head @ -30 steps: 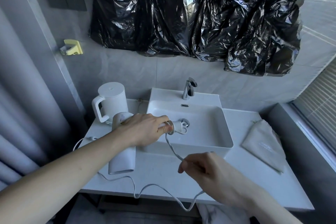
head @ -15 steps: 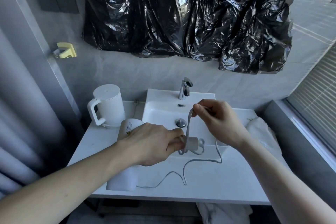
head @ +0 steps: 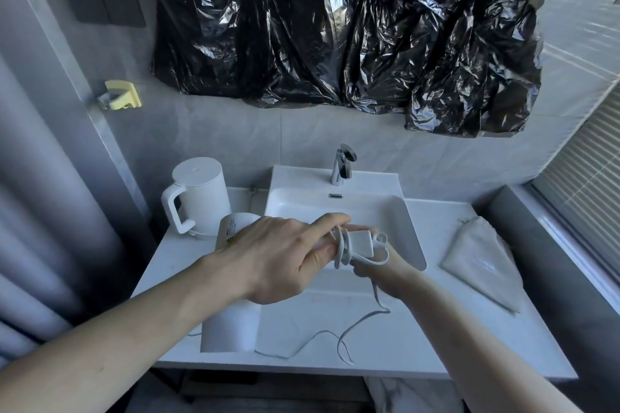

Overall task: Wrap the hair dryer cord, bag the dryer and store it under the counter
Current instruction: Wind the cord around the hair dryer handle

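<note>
Bathroom counter (head: pixel 436 339) w/ sink: left hand (head: pixel 278 258) gripped the hair dryer (head: pixel 231 329) by its handle, steadying it, while right hand (head: pixel 385 265) pinched the cord (head: pixel 342 251), looping it round. Pouch (head: pixel 483 261) lay ready nearby.

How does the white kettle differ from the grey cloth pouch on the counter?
The kettle stands upright at the left of the sink; the pouch lies flat at the right of it. The kettle is a rigid white cylinder with a handle; the pouch is soft grey cloth, roughly triangular as it lies. The kettle stands by the hair dryer; the pouch lies alone. Neither is touched by a hand.
</note>
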{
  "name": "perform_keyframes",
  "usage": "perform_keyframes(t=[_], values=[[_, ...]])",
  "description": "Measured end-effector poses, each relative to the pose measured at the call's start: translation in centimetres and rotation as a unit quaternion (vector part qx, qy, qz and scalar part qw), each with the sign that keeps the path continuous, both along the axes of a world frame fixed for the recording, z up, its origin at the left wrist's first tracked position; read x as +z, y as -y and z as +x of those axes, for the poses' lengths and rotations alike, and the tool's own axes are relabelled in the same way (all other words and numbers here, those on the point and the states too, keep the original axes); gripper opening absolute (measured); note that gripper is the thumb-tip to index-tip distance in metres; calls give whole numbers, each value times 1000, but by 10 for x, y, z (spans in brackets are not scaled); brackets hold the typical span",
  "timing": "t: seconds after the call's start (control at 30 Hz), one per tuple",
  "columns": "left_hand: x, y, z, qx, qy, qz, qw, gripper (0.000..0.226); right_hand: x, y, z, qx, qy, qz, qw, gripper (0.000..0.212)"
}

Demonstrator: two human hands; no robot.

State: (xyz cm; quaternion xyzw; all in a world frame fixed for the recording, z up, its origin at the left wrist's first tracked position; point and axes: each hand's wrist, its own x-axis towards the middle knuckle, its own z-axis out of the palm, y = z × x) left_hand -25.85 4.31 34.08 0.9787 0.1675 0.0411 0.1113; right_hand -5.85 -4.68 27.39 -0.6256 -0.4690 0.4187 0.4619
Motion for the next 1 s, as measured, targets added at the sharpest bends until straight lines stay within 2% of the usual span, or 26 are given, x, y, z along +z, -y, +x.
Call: perform_keyframes(t=[0.1, 0.17, 0.27, 0.37, 0.53, 0.73, 0.83, 1.0], values=[[-1, -11, -2, 0, 20, -16, 1000, 26, -3, 0, -12, -67, -38, -75, 994, 27], [-1, -20, -2, 20, 19, -18, 999, 18, -6, 7, -21, -44, -23, -101, 994, 42], [-6, -29, 0, 45, 0, -31, 999, 17, -12, 23, -34, -4, 22, -103, 994, 51], [-16, -34, 4, 62, -15, -42, 997, 17, -6, 36, -41, 11, 115, -108, 987, 47], [-24, -49, 8, 96, -35, -17, 995, 19, 15, 59, -44, 36, 180, -101, 978, 36], [-37, -42, 11, 70, -102, 31, 992, 24, 57, 71, -37, 56, 283, -44, 956, 28], [-45, -37, 12, 60, -129, 40, 989, 26, 81, 66, -27, 42, 278, -4, 960, 25], [-47, -25, 5, 37, -119, 20, 992, 26, 95, 45, -6, -55, 233, 51, 970, 33]])
